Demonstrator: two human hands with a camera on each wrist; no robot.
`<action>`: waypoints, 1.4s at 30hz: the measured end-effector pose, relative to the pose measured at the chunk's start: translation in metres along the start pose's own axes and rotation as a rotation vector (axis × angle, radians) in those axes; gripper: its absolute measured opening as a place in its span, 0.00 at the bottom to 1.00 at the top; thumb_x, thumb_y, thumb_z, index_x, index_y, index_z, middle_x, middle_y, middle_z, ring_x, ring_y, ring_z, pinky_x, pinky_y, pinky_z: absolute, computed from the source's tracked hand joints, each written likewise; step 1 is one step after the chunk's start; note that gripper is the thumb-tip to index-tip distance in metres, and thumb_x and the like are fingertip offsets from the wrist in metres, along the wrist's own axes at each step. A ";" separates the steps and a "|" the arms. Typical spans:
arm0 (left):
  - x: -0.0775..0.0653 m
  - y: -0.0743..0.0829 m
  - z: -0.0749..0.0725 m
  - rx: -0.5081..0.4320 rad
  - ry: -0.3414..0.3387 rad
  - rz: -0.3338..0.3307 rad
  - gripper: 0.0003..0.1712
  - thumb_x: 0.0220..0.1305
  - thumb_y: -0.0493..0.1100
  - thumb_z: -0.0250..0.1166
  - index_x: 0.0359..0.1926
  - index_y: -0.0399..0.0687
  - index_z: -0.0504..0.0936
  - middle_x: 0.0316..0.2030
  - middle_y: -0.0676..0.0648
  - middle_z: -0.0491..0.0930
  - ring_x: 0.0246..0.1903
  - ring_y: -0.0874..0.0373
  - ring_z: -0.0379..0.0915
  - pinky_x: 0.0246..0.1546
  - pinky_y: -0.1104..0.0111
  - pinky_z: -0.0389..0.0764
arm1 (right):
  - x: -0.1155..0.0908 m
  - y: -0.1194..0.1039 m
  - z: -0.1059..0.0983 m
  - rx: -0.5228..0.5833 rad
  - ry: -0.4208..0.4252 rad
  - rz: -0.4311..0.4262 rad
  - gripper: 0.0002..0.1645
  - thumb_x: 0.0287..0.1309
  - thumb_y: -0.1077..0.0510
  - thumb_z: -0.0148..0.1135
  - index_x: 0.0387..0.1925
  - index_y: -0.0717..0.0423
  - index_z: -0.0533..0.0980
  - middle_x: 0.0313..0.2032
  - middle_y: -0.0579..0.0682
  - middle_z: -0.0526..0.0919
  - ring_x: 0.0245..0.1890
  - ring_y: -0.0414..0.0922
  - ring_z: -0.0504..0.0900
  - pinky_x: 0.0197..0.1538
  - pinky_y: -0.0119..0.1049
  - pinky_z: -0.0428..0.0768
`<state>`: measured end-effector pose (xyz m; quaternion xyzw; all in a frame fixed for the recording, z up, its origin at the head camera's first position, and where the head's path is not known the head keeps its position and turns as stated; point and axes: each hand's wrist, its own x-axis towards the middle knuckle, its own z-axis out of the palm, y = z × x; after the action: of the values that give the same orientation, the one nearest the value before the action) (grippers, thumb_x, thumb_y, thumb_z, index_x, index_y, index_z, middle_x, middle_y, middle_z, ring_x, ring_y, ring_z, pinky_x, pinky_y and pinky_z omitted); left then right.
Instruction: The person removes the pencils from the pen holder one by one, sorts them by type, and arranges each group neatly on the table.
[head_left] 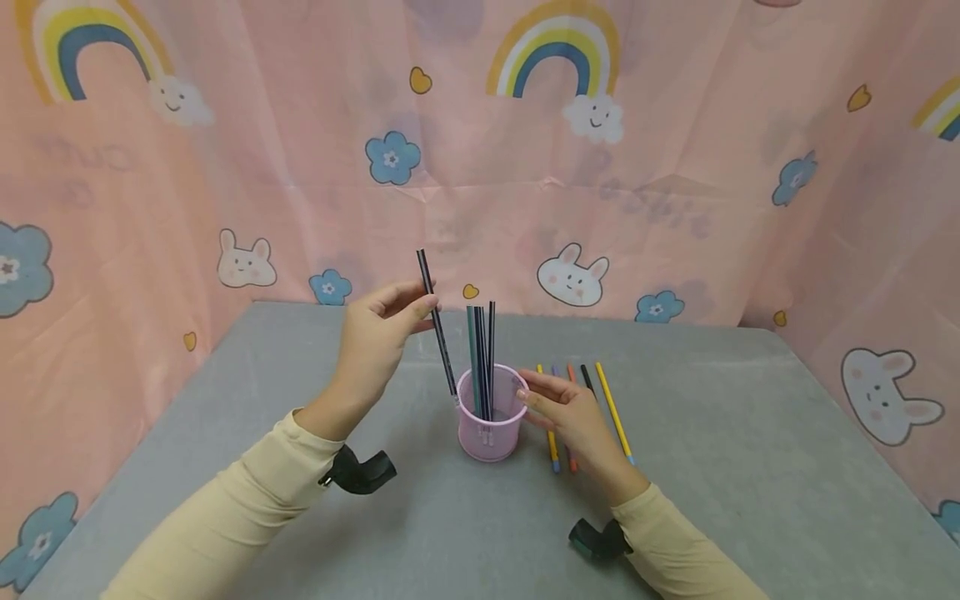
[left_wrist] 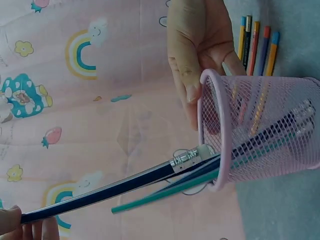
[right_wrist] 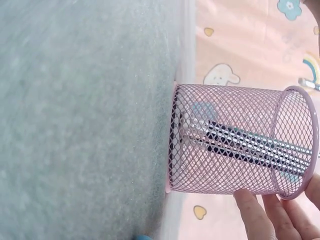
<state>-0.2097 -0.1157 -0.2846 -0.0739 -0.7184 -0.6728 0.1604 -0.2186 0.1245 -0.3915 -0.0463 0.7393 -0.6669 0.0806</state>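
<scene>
My left hand (head_left: 372, 354) pinches a dark striped pencil (head_left: 441, 342) near its upper end, holding it tilted at the left side of a pink mesh pen cup (head_left: 487, 443). In the left wrist view the pencil's metal-banded eraser end (left_wrist: 189, 159) points down and overlaps the cup's rim (left_wrist: 226, 135). Several dark pencils and a green one (head_left: 472, 350) stand in the cup, eraser ends at the bottom. With thumb at the rim and fingers against the mesh, my right hand (head_left: 573, 417) holds the cup's right side. The cup stands upright on the table.
Several coloured pencils lie side by side on the grey table (head_left: 720, 467) right of the cup, among them a yellow pencil (head_left: 615, 412) and a black pencil (head_left: 587, 379), partly behind my right hand. A pink patterned curtain (head_left: 480, 217) hangs behind the table.
</scene>
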 end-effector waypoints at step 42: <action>0.019 -0.109 -0.016 0.222 -0.144 -0.491 0.18 0.66 0.35 0.65 0.54 0.31 0.82 0.52 0.34 0.82 0.37 0.60 0.82 0.43 0.67 0.89 | 0.001 0.001 0.001 -0.009 0.008 0.036 0.28 0.65 0.57 0.65 0.64 0.60 0.73 0.62 0.61 0.79 0.59 0.49 0.81 0.56 0.41 0.84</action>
<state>-0.2608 -0.1429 -0.3803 0.0728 -0.7936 -0.6018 -0.0519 -0.2191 0.1233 -0.3927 -0.0305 0.7435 -0.6620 0.0895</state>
